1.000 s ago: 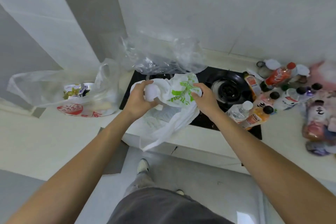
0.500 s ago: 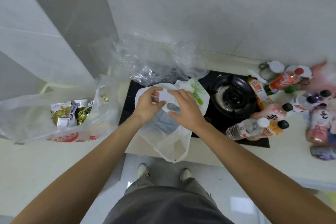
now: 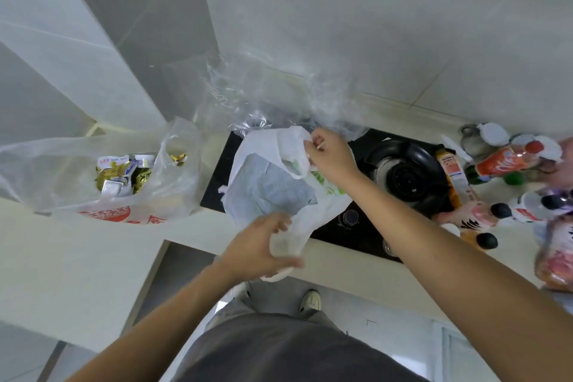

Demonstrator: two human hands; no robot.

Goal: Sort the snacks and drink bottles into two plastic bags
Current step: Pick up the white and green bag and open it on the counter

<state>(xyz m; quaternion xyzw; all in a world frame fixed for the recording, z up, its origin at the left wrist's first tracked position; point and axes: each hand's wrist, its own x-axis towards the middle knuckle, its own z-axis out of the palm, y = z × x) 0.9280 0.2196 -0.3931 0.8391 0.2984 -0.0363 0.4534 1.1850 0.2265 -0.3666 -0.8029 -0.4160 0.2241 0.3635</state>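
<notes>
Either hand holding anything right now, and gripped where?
Both hold the white bag: the left hand grips its near rim and handle, the right hand pinches the far handle.

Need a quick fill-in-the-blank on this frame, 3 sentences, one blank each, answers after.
1. Both hands hold the white bag, which lies partly over the black ____.
2. The snacks sit inside the clear bag with ____ print at its base.
3. The drink bottles lie on the counter to the ____ of the burner.

Missing words: stove; red; right
</notes>
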